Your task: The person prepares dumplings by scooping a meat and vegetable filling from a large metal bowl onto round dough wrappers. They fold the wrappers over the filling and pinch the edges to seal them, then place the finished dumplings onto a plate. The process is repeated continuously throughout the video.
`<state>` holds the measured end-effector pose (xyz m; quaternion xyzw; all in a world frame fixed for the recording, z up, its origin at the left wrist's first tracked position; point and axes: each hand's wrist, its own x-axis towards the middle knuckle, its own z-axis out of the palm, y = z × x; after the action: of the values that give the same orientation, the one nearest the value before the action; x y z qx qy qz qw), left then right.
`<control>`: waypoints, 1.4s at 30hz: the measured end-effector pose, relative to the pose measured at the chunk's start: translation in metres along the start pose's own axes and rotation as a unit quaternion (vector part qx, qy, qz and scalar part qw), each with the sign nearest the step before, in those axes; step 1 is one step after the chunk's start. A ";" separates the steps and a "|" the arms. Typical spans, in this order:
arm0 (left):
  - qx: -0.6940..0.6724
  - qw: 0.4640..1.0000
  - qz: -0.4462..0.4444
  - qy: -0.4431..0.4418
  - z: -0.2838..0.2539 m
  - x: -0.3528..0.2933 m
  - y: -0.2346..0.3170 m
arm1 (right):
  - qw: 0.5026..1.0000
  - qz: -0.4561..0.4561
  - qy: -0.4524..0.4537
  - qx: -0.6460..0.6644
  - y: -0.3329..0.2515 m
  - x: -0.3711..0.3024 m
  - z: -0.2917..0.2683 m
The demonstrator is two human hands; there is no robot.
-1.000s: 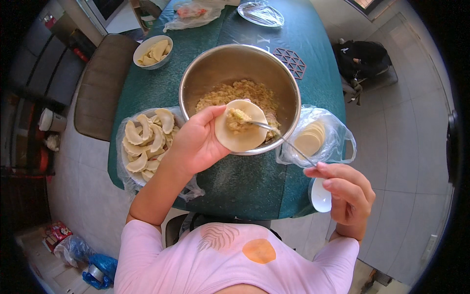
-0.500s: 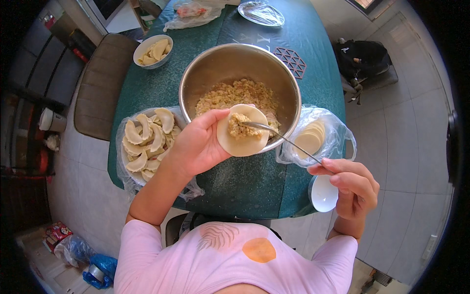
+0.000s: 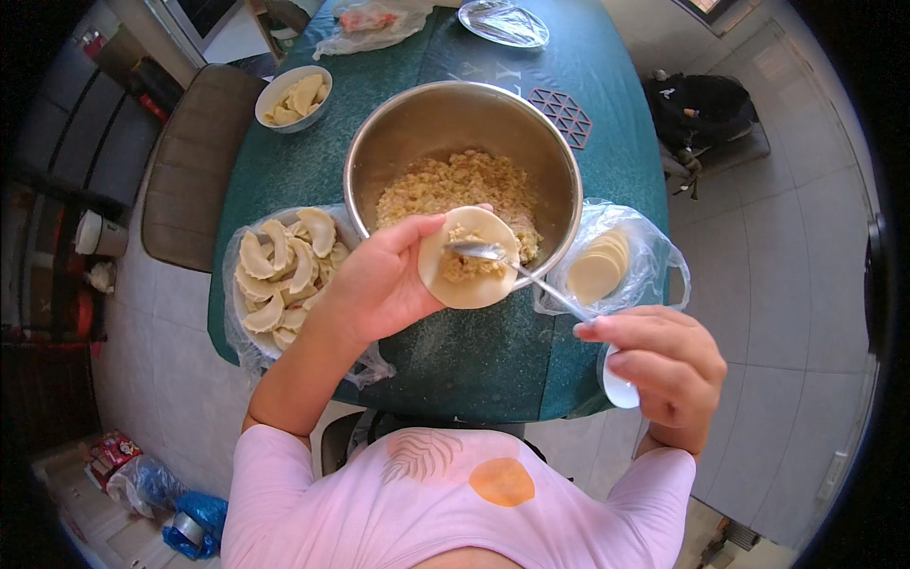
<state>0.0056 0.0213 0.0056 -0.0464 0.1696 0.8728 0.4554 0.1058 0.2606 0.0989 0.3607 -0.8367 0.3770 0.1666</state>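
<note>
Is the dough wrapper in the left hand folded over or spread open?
Spread open: the wrapper shows as an unfolded round in the left hand, its filling exposed around the spoon.

The person wears a pale pink, short-sleeved T-shirt of soft, matte fabric (image 3: pixel 379 522), shading toward lilac in its folds. Across the chest sits a brownish, feathery leaf print (image 3: pixel 424 458) — narrow, curved leaflets fanning from a stem — and beside it a solid orange, unevenly rounded printed patch (image 3: pixel 503 484). A curved neckline (image 3: pixel 474 547) shows at the lower edge. The loose left sleeve (image 3: pixel 265 484) and right sleeve (image 3: pixel 659 498) match the body; beyond their hems the forearms, left hand (image 3: pixel 393 275) and right hand (image 3: pixel 668 360) are bare.
</note>
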 end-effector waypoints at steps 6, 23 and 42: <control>0.024 0.982 0.163 0.092 0.000 -0.018 0.030 | 0.995 0.075 0.051 -0.039 0.036 0.010 0.011; 0.006 0.975 0.206 0.085 -0.015 -0.041 0.060 | 0.980 0.156 -0.016 0.125 0.054 0.021 0.059; -0.025 0.988 0.141 0.056 -0.014 -0.024 0.045 | 0.829 0.334 0.251 0.373 0.083 0.024 0.014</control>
<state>-0.0179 -0.0263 0.0095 -0.0824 0.1776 0.9282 0.3165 0.0284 0.2769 0.0604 -0.0127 -0.6310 0.7707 0.0872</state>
